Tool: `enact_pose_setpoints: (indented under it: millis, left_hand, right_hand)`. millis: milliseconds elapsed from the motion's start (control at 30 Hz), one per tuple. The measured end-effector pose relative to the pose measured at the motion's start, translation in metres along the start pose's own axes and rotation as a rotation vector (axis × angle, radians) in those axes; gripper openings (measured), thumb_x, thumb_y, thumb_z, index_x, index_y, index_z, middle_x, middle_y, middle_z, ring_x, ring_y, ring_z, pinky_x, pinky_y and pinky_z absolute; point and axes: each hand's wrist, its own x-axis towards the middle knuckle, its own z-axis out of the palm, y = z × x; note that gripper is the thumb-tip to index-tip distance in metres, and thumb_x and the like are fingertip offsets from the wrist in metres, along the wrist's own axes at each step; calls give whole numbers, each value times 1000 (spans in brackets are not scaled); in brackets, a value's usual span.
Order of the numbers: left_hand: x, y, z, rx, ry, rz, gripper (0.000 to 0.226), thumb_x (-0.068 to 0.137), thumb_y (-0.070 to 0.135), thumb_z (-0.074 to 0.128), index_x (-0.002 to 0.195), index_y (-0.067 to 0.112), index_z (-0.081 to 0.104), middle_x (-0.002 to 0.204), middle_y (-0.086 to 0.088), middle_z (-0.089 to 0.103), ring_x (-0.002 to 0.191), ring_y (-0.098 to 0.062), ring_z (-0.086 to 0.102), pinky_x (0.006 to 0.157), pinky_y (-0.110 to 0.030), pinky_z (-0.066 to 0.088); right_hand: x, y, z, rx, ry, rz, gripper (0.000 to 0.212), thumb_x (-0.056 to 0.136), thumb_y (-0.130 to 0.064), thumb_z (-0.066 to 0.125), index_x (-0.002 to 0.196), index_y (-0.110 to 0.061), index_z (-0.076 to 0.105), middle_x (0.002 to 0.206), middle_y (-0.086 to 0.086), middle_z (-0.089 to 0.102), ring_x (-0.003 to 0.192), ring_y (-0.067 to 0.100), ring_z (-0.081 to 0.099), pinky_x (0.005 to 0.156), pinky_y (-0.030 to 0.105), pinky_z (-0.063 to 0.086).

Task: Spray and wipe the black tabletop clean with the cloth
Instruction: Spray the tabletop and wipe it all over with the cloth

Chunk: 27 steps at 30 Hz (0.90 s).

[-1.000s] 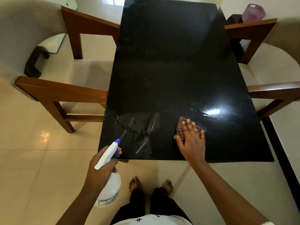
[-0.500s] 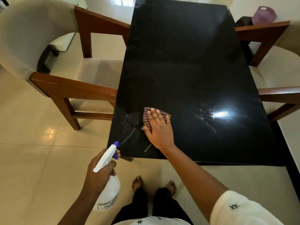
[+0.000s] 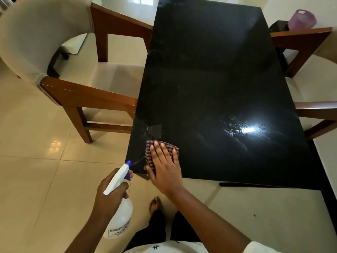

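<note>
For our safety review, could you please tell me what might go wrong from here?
The cloth, flat under the right hand, sits at the near left corner of the tabletop; a leftward stroke could push it off the edge.
The bottle in the left hand hangs over the floor by a bare foot; stray spray could make it slippery.

Legible text: none.
- Item, spray bottle [image 3: 122, 214]: white label [image 3: 116, 232] low on the body, dark border, several lines of dark print, too small and blurred to read.
- Item, white garment [image 3: 182, 248]: small black hash-like marks, not readable as lettering.
</note>
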Motion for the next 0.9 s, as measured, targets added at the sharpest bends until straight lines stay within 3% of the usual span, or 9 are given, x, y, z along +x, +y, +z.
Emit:
enact_pose_setpoints:
  millis: [133, 233, 300, 467, 567, 667, 733, 900]
  left_hand:
    - [3, -1, 4, 4, 11, 2, 41, 86, -9, 56, 113, 22, 47, 83, -12, 57, 66, -26, 55, 48, -15, 48]
    - [7, -3, 1, 36, -4, -11, 38, 87, -6, 55, 114, 20, 53, 89, -14, 62, 63, -28, 58, 56, -27, 50]
    - [8, -5, -4, 69, -13, 7, 31, 87, -5, 54, 104, 20, 60, 84, -16, 64, 65, -33, 59, 60, -36, 52]
    - [6, -9, -15, 101, 36, 64, 23, 86, 2, 59, 78, 21, 67, 72, -14, 67, 68, -38, 61, 62, -43, 53]
    - [8, -11, -22, 83, 102, 92, 22, 85, 0, 62, 76, 20, 63, 72, -20, 64, 69, -42, 59, 62, -44, 52]
    - [12, -13, -30, -6, 141, 74, 18, 85, -1, 61, 91, 16, 64, 82, -23, 65, 73, -40, 60, 60, -35, 50]
    - [16, -14, -36, -47, 146, 70, 23, 86, -4, 58, 93, 17, 66, 85, -21, 66, 74, -35, 61, 57, -31, 49]
    - [21, -1, -44, -108, 177, 71, 57, 82, -11, 49, 71, 42, 67, 81, -6, 68, 65, -24, 55, 55, -33, 47]
  right_hand:
    - [-25, 55, -12, 19, 43, 138, 64, 96, -55, 26, 151, -24, 12, 159, -5, 9, 147, 12, 0, 119, 46, 3]
    - [-36, 97, -23, -18, 78, 260, 67, 95, -58, 19, 151, -22, 14, 159, -1, 17, 147, 14, 5, 118, 48, 7]
    - [-34, 108, -25, -39, 35, 251, 69, 94, -60, 18, 152, -23, 12, 160, -1, 14, 147, 14, 4, 118, 47, 6]
    - [-13, 109, -26, -65, 6, 179, 70, 92, -62, 16, 151, -25, 3, 161, -2, 6, 147, 14, -2, 119, 47, 3]
    - [27, 98, -34, -72, 38, 225, 70, 93, -61, 20, 150, -25, 2, 161, 2, 9, 147, 19, 5, 117, 50, 5]
    - [75, 67, -34, -67, 36, 249, 69, 96, -56, 29, 153, -23, 8, 161, 5, 9, 148, 24, 5, 116, 53, 4]
    - [101, 35, -28, -65, 37, 186, 69, 96, -55, 32, 153, -22, 13, 161, 5, 12, 147, 25, 7, 114, 55, 3]
    - [130, -38, -9, -49, -56, -103, 67, 96, -52, 33, 153, -23, 14, 161, 2, 10, 148, 24, 6, 116, 57, 3]
